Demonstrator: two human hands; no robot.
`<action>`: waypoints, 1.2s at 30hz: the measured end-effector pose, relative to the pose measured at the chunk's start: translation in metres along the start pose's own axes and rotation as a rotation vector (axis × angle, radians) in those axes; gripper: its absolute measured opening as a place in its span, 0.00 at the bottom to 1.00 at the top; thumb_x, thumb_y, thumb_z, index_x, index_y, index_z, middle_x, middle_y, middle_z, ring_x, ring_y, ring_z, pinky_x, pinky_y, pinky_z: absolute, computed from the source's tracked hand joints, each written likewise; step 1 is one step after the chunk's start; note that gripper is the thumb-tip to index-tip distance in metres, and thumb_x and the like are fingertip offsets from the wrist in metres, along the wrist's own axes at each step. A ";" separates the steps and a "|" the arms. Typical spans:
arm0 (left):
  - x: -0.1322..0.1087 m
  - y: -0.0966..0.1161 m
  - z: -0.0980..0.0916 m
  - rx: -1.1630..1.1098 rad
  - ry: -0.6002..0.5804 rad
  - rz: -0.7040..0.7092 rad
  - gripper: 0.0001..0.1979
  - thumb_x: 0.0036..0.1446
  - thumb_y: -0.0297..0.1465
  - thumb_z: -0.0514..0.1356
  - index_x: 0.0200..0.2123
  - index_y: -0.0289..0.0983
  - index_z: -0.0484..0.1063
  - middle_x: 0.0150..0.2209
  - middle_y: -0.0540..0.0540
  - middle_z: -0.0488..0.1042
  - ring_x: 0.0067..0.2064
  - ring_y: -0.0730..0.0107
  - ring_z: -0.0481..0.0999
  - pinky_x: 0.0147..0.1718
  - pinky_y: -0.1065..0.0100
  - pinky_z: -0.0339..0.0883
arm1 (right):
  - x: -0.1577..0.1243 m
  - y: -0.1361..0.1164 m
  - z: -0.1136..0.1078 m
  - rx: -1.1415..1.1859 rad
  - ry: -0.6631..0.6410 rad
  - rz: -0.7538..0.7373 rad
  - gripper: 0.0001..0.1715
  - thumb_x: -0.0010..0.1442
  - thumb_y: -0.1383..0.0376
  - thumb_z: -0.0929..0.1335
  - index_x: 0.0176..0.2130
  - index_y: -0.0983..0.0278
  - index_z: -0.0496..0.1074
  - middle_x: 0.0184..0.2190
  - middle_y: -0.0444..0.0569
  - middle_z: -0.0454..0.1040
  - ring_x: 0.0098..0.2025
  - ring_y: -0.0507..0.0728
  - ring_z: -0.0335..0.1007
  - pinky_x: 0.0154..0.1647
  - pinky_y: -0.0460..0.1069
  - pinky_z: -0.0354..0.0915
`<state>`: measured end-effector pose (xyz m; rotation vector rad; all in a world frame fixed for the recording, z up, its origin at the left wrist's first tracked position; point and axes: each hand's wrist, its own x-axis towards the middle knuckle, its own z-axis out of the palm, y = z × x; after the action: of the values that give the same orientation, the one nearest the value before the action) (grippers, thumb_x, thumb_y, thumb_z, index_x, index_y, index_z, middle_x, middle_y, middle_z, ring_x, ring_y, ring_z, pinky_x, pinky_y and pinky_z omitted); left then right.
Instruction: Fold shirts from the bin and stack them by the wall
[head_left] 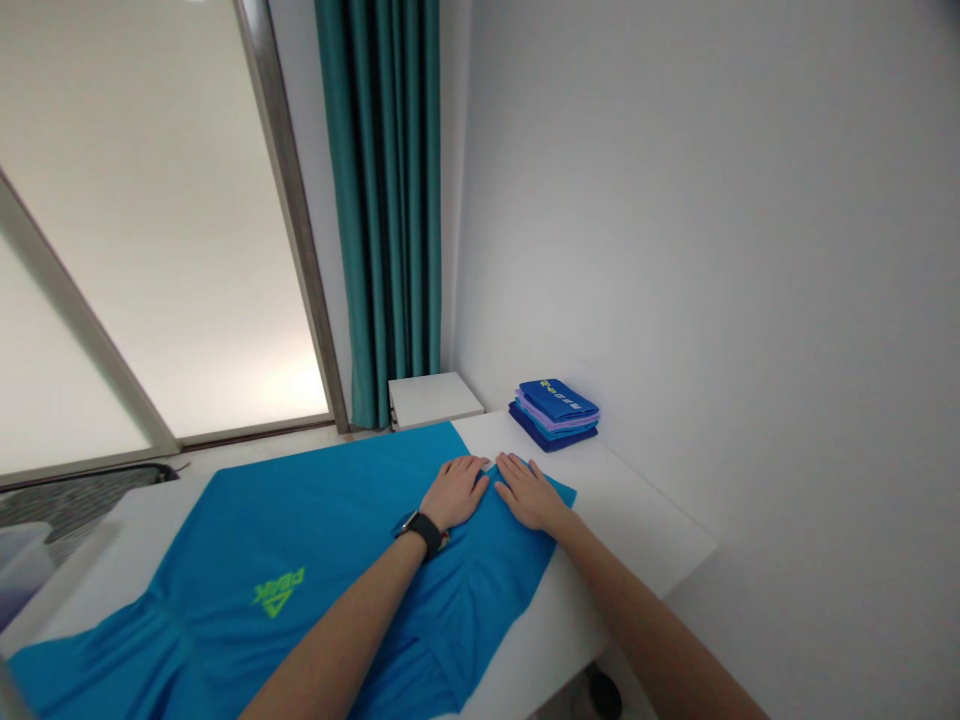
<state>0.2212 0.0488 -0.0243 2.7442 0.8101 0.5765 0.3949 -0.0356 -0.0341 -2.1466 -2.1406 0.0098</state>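
Note:
A bright blue T-shirt [330, 500] with a yellow-green logo lies spread across the white table [622, 520], its surface creased toward the near side. My left hand [455, 492], with a dark watch on the wrist, rests flat on the shirt near its far right part. Close beside it, my right hand [529, 493] presses flat on the part of the shirt that reaches furthest right. Both hands have their fingers stretched out, and the fingertips almost meet. Neither hand grips the cloth.
Folded clothes in blue and lilac form a stack [556, 412] at the table's back, against the wall. A small white cabinet [435, 398] stands behind the table, by a green curtain [390, 220]. At the left edge is a translucent plastic bin [22, 560].

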 end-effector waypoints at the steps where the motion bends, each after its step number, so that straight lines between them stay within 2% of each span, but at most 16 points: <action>1: -0.001 0.001 -0.002 -0.012 -0.004 0.021 0.17 0.68 0.36 0.46 0.56 0.41 0.64 0.56 0.44 0.69 0.59 0.61 0.64 0.58 0.58 0.55 | 0.001 0.001 0.000 -0.005 -0.002 0.000 0.35 0.70 0.52 0.48 0.68 0.66 0.48 0.69 0.52 0.47 0.70 0.58 0.40 0.68 0.61 0.41; 5: -0.002 0.003 -0.007 -0.040 -0.031 0.086 0.16 0.68 0.36 0.46 0.52 0.44 0.69 0.56 0.47 0.69 0.59 0.62 0.63 0.57 0.59 0.56 | 0.001 0.003 0.002 -0.011 0.017 0.019 0.35 0.70 0.54 0.48 0.68 0.67 0.48 0.69 0.53 0.46 0.70 0.57 0.39 0.68 0.59 0.41; 9: -0.002 0.003 -0.005 -0.016 -0.034 0.070 0.17 0.67 0.35 0.46 0.53 0.42 0.69 0.54 0.46 0.71 0.57 0.61 0.66 0.56 0.58 0.56 | 0.000 0.004 0.003 -0.002 0.027 0.066 0.35 0.70 0.55 0.48 0.68 0.69 0.47 0.69 0.54 0.46 0.70 0.57 0.39 0.68 0.59 0.39; 14: -0.002 0.003 -0.002 -0.003 -0.028 0.077 0.16 0.67 0.34 0.47 0.53 0.42 0.69 0.54 0.46 0.72 0.56 0.62 0.67 0.55 0.58 0.56 | -0.005 0.012 0.005 0.011 0.012 0.165 0.35 0.69 0.53 0.48 0.69 0.66 0.48 0.69 0.52 0.47 0.70 0.58 0.40 0.68 0.61 0.39; 20: -0.002 0.002 -0.002 0.017 -0.036 0.088 0.17 0.67 0.35 0.48 0.54 0.42 0.69 0.54 0.46 0.71 0.56 0.61 0.66 0.55 0.57 0.56 | -0.008 0.014 0.007 0.025 0.009 0.178 0.35 0.69 0.52 0.50 0.69 0.62 0.47 0.69 0.50 0.46 0.70 0.58 0.40 0.68 0.62 0.37; 27: -0.002 0.002 -0.004 0.025 -0.038 0.090 0.17 0.66 0.34 0.49 0.54 0.42 0.68 0.54 0.45 0.71 0.56 0.60 0.66 0.54 0.57 0.56 | -0.011 0.015 0.003 0.091 0.092 0.210 0.32 0.69 0.56 0.51 0.67 0.63 0.54 0.67 0.52 0.54 0.69 0.58 0.46 0.68 0.59 0.41; 29: -0.002 0.002 -0.004 0.024 -0.041 0.089 0.16 0.66 0.34 0.49 0.54 0.42 0.68 0.54 0.45 0.71 0.55 0.60 0.67 0.54 0.57 0.56 | -0.015 0.020 0.004 0.105 0.114 0.189 0.31 0.69 0.58 0.51 0.66 0.64 0.56 0.67 0.52 0.55 0.68 0.57 0.48 0.67 0.58 0.42; 33: -0.002 0.002 -0.004 0.021 -0.044 0.096 0.17 0.66 0.34 0.49 0.54 0.42 0.68 0.54 0.46 0.71 0.56 0.60 0.66 0.55 0.57 0.56 | -0.029 0.029 0.008 0.058 0.131 0.178 0.31 0.69 0.56 0.52 0.66 0.63 0.55 0.67 0.51 0.54 0.69 0.57 0.45 0.68 0.60 0.37; 36: -0.003 0.002 -0.005 0.020 -0.046 0.096 0.17 0.66 0.34 0.48 0.54 0.42 0.68 0.54 0.45 0.71 0.55 0.60 0.66 0.54 0.56 0.56 | -0.041 0.038 0.009 0.029 0.164 0.278 0.31 0.69 0.57 0.52 0.65 0.65 0.56 0.66 0.53 0.56 0.68 0.58 0.48 0.67 0.60 0.39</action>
<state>0.2181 0.0459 -0.0197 2.8161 0.6802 0.5243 0.4316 -0.0754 -0.0486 -2.3203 -1.7317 -0.1071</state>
